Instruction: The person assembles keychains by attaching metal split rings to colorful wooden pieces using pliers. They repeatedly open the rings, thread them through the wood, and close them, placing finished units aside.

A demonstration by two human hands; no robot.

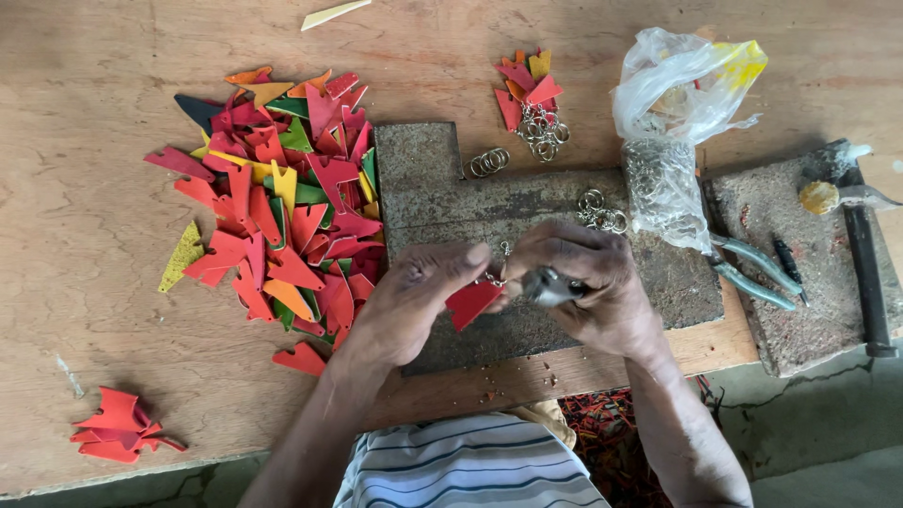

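Note:
My left hand (409, 301) pinches a red leather piece (473, 303) with a small metal ring at its top edge. Facing it, my right hand (591, 282) grips a pair of metal pliers (548, 286), whose jaws point at that ring. Both hands hover over a dark stone slab (442, 193) lying on the wooden board. A large pile of red, orange, yellow and green leather pieces (282, 202) lies just left of my left hand. Loose key rings (489, 162) rest on the slab's far edge.
A plastic bag of rings (670, 141) sits at the right, beside a second pair of pliers (757, 273) and a hammer (861, 254) on another slab. Finished pieces with rings (531, 99) lie at the back. A small red stack (118, 425) sits front left.

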